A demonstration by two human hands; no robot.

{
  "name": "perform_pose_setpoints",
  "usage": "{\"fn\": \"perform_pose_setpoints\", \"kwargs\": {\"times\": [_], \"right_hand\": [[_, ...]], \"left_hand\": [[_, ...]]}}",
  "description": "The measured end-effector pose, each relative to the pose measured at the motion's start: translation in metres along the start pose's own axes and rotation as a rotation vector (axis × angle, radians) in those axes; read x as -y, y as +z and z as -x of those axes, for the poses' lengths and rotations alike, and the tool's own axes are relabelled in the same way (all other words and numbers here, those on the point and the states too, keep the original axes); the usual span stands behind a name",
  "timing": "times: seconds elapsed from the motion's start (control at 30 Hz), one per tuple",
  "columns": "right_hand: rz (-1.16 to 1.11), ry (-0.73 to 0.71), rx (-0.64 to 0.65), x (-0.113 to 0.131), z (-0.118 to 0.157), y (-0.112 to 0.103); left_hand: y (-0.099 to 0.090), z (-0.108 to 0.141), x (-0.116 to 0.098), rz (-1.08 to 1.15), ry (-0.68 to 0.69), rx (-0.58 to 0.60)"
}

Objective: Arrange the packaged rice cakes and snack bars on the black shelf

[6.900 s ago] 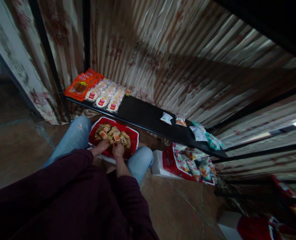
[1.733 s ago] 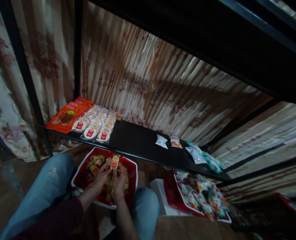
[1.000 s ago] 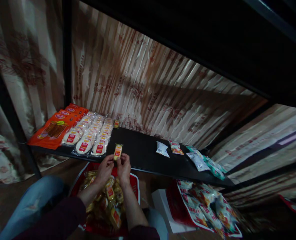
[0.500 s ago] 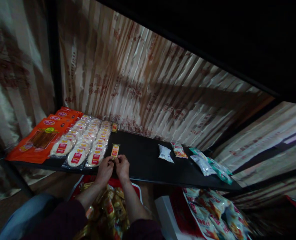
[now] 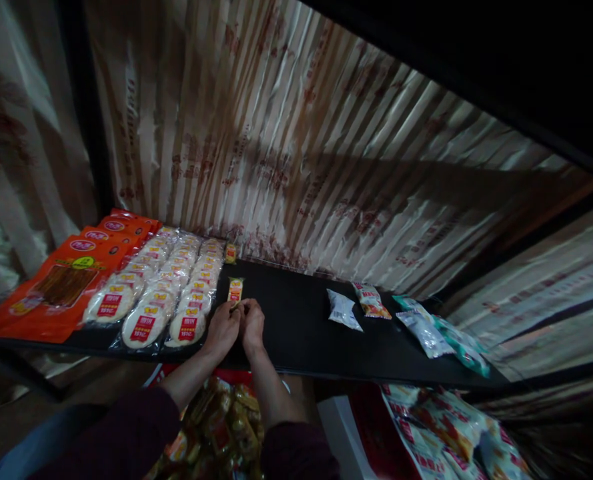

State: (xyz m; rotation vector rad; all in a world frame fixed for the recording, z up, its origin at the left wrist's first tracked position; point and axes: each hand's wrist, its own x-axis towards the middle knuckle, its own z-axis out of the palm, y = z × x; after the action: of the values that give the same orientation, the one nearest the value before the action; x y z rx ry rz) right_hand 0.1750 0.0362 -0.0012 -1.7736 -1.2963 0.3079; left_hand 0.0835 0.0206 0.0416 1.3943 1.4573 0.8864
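Observation:
A small gold snack packet point(image 5: 235, 288) with a red and yellow label points away from me above the black shelf point(image 5: 286, 320). My left hand point(image 5: 223, 328) and my right hand point(image 5: 252, 324) are close together at its near end, fingers pinched on it. That end is hidden by the fingers. Left of my hands are overlapping rows of round white rice crackers point(image 5: 188, 327) in clear wrappers. Another gold packet point(image 5: 231, 253) sits at the shelf's back, beside the far end of the cracker rows.
Flat orange bags point(image 5: 51, 287) cover the shelf's left end. Toward the right are a white packet point(image 5: 345, 310), a red-and-white packet point(image 5: 371, 300) and green packets point(image 5: 461, 347). Below stand a bin of gold packets point(image 5: 226, 427) and a box of white bags point(image 5: 441, 433). Curtains point(image 5: 276, 133) hang behind.
The view has shifted slightly. My hands remain at the gold packet's near end, and their fingers now cover more of it.

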Motion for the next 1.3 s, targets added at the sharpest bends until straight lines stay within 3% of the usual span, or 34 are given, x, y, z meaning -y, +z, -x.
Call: {"fn": "perform_pose_setpoints", "kwargs": {"times": [0.43, 0.7, 1.3], "right_hand": [[-0.186, 0.073, 0.001, -0.004, -0.039, 0.026], [-0.194, 0.015, 0.030, -0.015, -0.059, 0.040], [-0.171, -0.018, 0.088, -0.015, -0.089, 0.054]], "left_hand": [[0.002, -0.037, -0.007, -0.087, 0.138, -0.016], [0.009, -0.058, -0.011, -0.114, 0.095, -0.038], [0.013, -0.087, -0.012, -0.130, 0.073, -0.084]]}}
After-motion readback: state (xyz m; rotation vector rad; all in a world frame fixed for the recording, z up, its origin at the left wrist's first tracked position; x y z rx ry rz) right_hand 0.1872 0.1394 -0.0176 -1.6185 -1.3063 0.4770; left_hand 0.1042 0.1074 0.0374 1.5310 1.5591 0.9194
